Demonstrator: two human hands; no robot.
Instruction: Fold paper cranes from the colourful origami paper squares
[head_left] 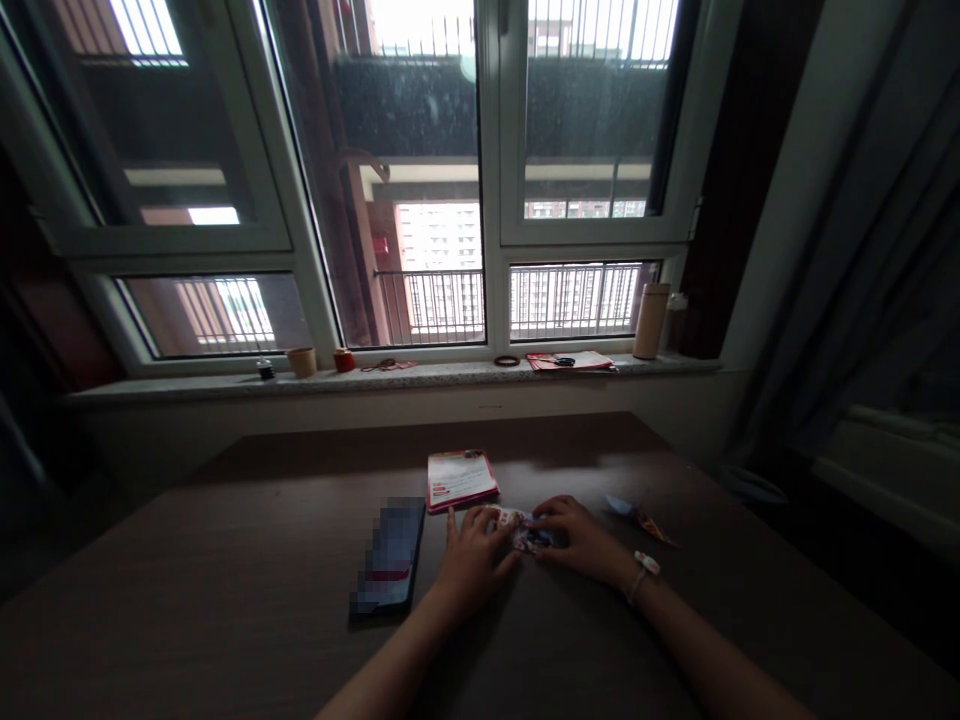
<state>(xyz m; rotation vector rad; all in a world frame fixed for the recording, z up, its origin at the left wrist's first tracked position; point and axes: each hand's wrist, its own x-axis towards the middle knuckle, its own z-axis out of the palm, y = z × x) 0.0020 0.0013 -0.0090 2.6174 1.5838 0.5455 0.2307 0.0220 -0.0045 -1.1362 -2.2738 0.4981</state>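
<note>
A small piece of printed, colourful paper [521,530] lies on the dark table between my hands, its edges partly hidden by the fingers. My left hand [476,552] rests on its left side with fingers stretched out and a little apart. From the right, my right hand [571,538] has its curved fingers and thumb closed around the paper's right part. Just beyond the left fingertips is a stack of red-edged printed cards [461,478]. A dark phone [390,560], its screen blurred out, lies to the left of my left hand.
Beyond my right hand lies a small crumpled wrapper-like scrap [637,515]. Along the windowsill [450,378] stand a tan cup [302,362], a small red jar [343,360], a tape roll [507,360], scissors [564,361] on papers and a beige thermos [651,320].
</note>
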